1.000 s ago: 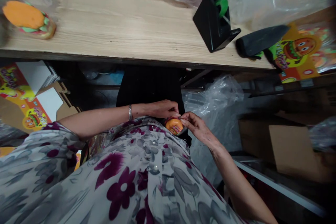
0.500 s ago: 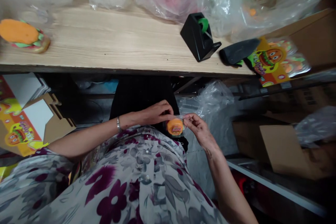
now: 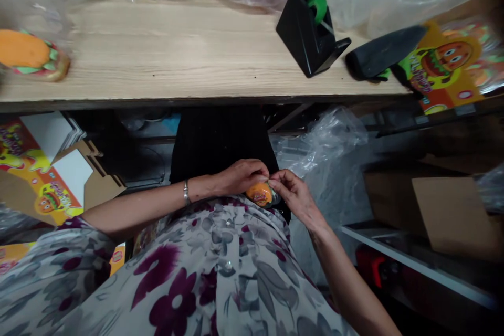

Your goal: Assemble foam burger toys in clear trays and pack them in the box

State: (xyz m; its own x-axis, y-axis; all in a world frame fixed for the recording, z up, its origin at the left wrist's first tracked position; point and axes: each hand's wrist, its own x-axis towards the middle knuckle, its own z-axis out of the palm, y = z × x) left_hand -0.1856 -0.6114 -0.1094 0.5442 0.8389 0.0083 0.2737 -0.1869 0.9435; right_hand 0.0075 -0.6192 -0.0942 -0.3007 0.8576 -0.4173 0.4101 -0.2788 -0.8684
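While I'm monitoring remotely, L hand (image 3: 244, 176) is curling over the orange burger toy (image 3: 259, 194) in clear wrap (image 3: 274, 199), R hand (image 3: 293, 194) is pinching its edge; light, steady fingertip pressure is working best.

Hands (image 3: 293, 194) closer — orange packet (image 3: 259, 193) between

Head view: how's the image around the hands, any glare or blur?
Head view: the left hand and right hand look fairly sharp in soft, even light, without harsh shadows; the orange wrapped item has a faint sheen, its label too small to read; the clear plastic bag shows small highlights; the corners darken, and the wide lens stretches the floral blouse.
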